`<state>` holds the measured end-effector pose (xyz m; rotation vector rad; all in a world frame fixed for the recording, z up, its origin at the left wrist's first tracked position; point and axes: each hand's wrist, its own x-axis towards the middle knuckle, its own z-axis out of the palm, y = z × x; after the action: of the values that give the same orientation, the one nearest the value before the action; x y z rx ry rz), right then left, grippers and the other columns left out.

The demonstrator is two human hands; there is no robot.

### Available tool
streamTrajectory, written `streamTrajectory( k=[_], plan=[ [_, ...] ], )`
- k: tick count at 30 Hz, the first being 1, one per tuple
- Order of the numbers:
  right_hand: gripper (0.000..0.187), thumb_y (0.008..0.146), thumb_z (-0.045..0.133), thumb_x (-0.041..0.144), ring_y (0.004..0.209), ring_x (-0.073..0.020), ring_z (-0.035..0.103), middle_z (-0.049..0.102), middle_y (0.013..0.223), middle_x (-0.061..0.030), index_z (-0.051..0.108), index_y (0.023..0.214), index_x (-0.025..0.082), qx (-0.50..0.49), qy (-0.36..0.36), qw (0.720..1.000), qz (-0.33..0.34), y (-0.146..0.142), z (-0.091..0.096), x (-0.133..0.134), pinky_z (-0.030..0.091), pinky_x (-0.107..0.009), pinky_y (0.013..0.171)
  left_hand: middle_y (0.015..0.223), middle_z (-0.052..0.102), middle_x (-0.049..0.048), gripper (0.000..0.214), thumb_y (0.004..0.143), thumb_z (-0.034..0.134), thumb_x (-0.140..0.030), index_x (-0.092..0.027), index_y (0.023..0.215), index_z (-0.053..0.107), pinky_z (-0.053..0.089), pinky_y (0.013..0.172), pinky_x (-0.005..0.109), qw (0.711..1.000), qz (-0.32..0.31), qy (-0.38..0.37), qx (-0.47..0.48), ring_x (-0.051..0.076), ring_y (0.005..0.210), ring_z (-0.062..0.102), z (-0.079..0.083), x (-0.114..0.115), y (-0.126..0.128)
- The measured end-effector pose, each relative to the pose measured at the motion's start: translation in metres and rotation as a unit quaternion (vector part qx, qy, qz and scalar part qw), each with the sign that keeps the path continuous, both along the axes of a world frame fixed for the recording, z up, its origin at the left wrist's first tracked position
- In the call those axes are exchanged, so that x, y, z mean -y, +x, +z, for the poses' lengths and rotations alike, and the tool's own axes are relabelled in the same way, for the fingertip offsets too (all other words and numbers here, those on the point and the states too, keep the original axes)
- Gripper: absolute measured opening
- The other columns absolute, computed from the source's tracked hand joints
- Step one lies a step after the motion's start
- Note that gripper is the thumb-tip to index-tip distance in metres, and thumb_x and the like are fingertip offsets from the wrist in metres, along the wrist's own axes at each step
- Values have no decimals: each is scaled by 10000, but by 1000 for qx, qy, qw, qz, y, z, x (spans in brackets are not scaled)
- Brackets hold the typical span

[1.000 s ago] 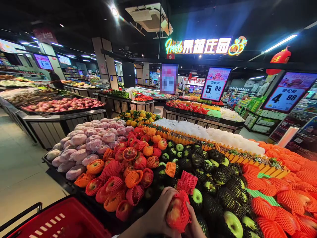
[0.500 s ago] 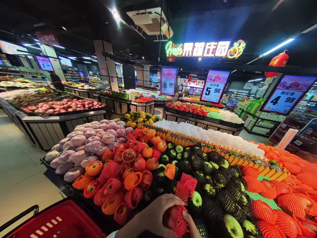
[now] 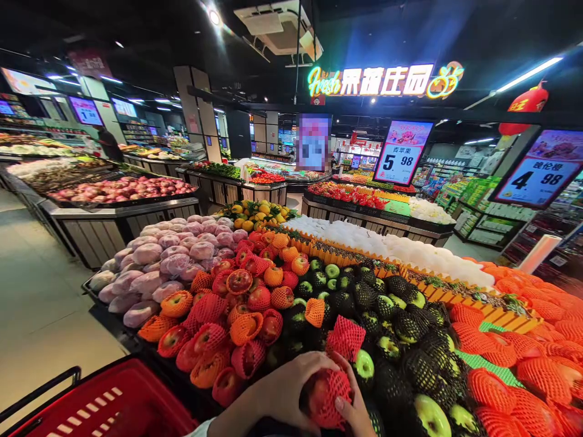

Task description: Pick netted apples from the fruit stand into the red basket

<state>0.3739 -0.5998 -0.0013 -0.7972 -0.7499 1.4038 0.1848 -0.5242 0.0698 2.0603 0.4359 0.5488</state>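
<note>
A red apple (image 3: 325,397) in a pink-red foam net is held low in the middle of the head view. My left hand (image 3: 285,388) curls around its left side and top. On its right side my right hand (image 3: 356,405) grips it, with the thumb pressed on the net. Just behind the hands lies a loose pink foam net (image 3: 346,338), beside a green apple (image 3: 364,364). Red apples (image 3: 209,337) in red and orange nets are heaped to the left; green apples (image 3: 403,328), many in black nets, fill the right.
A red shopping basket (image 3: 136,400) with a black handle stands at lower left. Film-wrapped round produce (image 3: 155,258) lies beyond it. Orange-netted fruit (image 3: 532,388) fills the right edge, and an orange divider (image 3: 437,295) runs behind the green apples. Price screens (image 3: 403,152) hang above.
The view has shifted slightly. The held apple has turned, showing more of its red skin and net. Both hands stay on it.
</note>
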Motion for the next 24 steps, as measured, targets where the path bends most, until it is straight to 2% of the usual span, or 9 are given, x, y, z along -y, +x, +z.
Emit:
streamTrajectory(
  k=[2,6,13,15,17,19,21,24],
  plan=[
    [865,517,972,568,1203,-372,656,723,1275,-110,663,1275,288,2,7,1000,-13,-2,2,-1,456,-533,1090,1358,622,117,1035,441,994,-536,-237,1343,582,462,1109,449,999,-9,-20,27,335,1233,607,2,0,1],
    [961,491,985,562,1202,-380,657,709,1297,-126,618,1332,277,-15,-9,1000,-25,-9,5,-1,456,-538,1089,1340,613,118,1020,464,988,-505,-224,1349,566,470,1085,437,999,-3,-15,43,324,1210,604,-2,-3,4],
    [776,612,918,612,1249,-372,634,702,1297,-110,668,1284,314,-44,-50,998,13,-2,2,-5,446,-540,1096,1299,621,109,932,468,970,-429,-236,1297,590,488,1034,426,995,71,9,73,319,1160,622,-18,-5,5],
    [694,703,847,650,1245,-365,629,691,1308,-107,669,1287,320,-2,-39,999,18,7,4,-8,459,-541,1079,1275,634,105,894,502,954,-403,-230,1295,578,495,1019,413,992,93,6,87,311,1142,632,-14,-12,0],
    [612,787,798,619,1231,-344,622,685,1297,-96,652,1303,324,82,-14,996,-40,18,6,-13,459,-527,1078,1288,635,109,871,537,941,-368,-225,1308,561,484,1048,419,987,132,22,92,318,1176,623,-4,-26,-8],
    [570,819,806,529,1225,-329,605,665,1314,-93,629,1315,311,190,9,971,-146,30,6,-20,445,-508,1083,1338,621,120,849,577,925,-339,-225,1327,545,454,1106,445,974,198,58,91,333,1245,597,12,-49,-21],
    [585,801,835,449,1225,-334,585,636,1343,-113,616,1313,269,299,32,924,-235,43,3,-28,423,-507,1088,1366,616,121,791,636,900,-334,-228,1333,540,443,1131,467,950,284,90,92,331,1270,594,30,-81,-36],
    [605,809,811,410,1246,-363,548,594,1355,-161,590,1331,199,422,89,846,-312,59,-8,-39,394,-552,1095,1364,627,103,750,683,880,-359,-231,1333,529,466,1113,468,891,428,121,91,307,1231,624,56,-140,-60]
  ],
)
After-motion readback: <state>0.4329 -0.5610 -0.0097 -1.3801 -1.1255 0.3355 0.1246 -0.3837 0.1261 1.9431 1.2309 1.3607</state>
